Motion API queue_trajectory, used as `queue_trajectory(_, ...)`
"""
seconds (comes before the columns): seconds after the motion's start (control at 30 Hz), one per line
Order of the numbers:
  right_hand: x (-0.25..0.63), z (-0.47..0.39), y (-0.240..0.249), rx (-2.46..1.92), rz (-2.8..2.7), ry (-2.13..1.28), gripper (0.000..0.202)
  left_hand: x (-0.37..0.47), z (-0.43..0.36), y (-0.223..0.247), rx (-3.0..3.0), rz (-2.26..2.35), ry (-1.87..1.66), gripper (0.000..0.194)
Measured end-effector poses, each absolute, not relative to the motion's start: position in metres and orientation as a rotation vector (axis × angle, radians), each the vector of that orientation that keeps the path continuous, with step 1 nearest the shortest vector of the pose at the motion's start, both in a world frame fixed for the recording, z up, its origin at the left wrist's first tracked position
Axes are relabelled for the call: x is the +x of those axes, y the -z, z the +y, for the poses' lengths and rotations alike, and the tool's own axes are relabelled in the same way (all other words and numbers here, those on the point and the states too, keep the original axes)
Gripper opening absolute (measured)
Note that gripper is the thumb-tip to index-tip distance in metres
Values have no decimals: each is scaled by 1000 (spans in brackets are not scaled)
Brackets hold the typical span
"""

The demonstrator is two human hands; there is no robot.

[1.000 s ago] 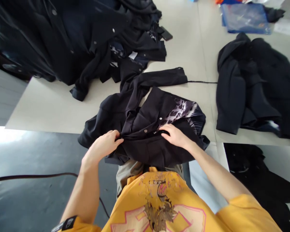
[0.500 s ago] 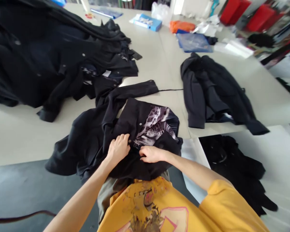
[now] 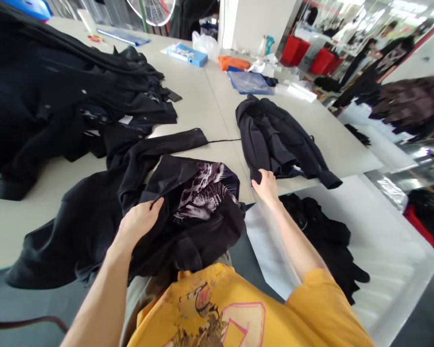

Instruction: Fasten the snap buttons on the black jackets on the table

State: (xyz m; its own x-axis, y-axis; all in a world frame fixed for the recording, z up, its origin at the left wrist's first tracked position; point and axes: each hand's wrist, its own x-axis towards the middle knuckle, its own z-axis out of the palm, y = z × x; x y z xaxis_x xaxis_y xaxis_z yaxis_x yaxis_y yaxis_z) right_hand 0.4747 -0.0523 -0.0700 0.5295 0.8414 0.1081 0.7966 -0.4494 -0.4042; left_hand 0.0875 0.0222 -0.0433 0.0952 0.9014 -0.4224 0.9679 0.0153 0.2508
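"Where is the black shirt [image 3: 90, 217]?"

"Right in front of the person, across the near part of the worktop [image 3: 202, 108] and hanging over its edge. The animal print [image 3: 202, 195] shows between its open fronts."

"And the left hand [image 3: 141, 219]?"

"Its grip is closed on the shirt's front edge, thumb and fingers pinching the cloth."

"The right one?"

"The right hand [image 3: 267, 185] is at the cuff of the dark jacket [image 3: 282, 140], which lies on the worktop to the right. Thumb and fingertips are close together there; I cannot tell whether that grip has shut on the cloth."

"Anything else nearby?"

"A heap of dark clothes [image 3: 58, 96] on the left, and black cloth [image 3: 325, 236] in a white bin [image 3: 390, 289] at the right."
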Motion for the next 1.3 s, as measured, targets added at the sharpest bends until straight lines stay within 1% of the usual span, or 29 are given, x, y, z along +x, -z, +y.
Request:
queue_trajectory(0.03,496,-51,77,-2406,-1213,-243,56,90,22,38,1905,1830,177,64)
queue_trajectory(0.07,513,-50,84,-2409,-1114,-326,58,92,21,33,1908,1828,176,63)
queue_trajectory(0.1,525,-49,91,-2397,-1053,-380,53,94,20,28,1913,1815,174,61)
queue_trajectory(0.13,533,-48,97,-2368,-1009,-417,44,95,19,25,1918,1800,166,58)
queue_trajectory(0.2,544,-46,104,-2295,-944,-412,27,93,18,20,1917,1785,125,54)
queue_trajectory(0.23,549,-44,104,-2247,-899,-407,23,90,18,19,1904,1798,87,52)
queue_trajectory(0.4,579,-35,83,-1943,-581,-428,15,72,16,23,1776,1869,-175,43)
queue_trajectory(0.53,595,-35,65,-1743,-348,-477,1,69,15,32,1736,1851,-488,37)
queue_trajectory(0.63,596,-40,59,-1670,-259,-464,4,72,17,38,1667,1867,-685,38)
queue_trajectory(0.7,591,-47,54,-1653,-229,-393,6,73,18,41,1589,1870,-723,38)
queue_trajectory(0.73,586,-51,51,-1648,-216,-326,11,72,19,43,1538,1871,-714,37)
queue_trajectory(0.8,567,-59,43,-1648,-263,-98,22,69,18,49,1445,1830,-662,37)
queue_trajectory(0.83,551,-63,39,-1652,-344,23,24,67,17,52,1406,1797,-633,37)
queue_trajectory(0.87,532,-65,35,-1660,-489,132,23,66,16,56,1380,1752,-599,39)
queue_trajectory(0.9,509,-66,31,-1671,-683,187,17,64,15,59,1365,1696,-567,42)
queue_trajectory(0.93,483,-66,29,-1685,-913,118,15,63,14,63,1357,1637,-545,44)
queue_trajectory(0.97,455,-65,28,-1676,-1150,-44,16,62,14,66,1346,1589,-534,47)
queue_trajectory(1.03,395,-60,33,-1541,-1666,-468,19,61,16,71,1325,1521,-546,49)
queue_trajectory(1.07,366,-57,39,-1425,-1903,-624,18,61,17,72,1312,1503,-568,50)
queue_trajectory(1.13,316,-50,58,-1297,-2257,-829,18,60,20,72,1288,1485,-630,51)
queue_trajectory(1.23,268,-44,91,-1272,-2503,-1123,24,58,23,67,1258,1449,-727,49)
queue_trajectory(1.3,252,-44,105,-1238,-2483,-1451,25,56,25,64,1240,1429,-772,48)
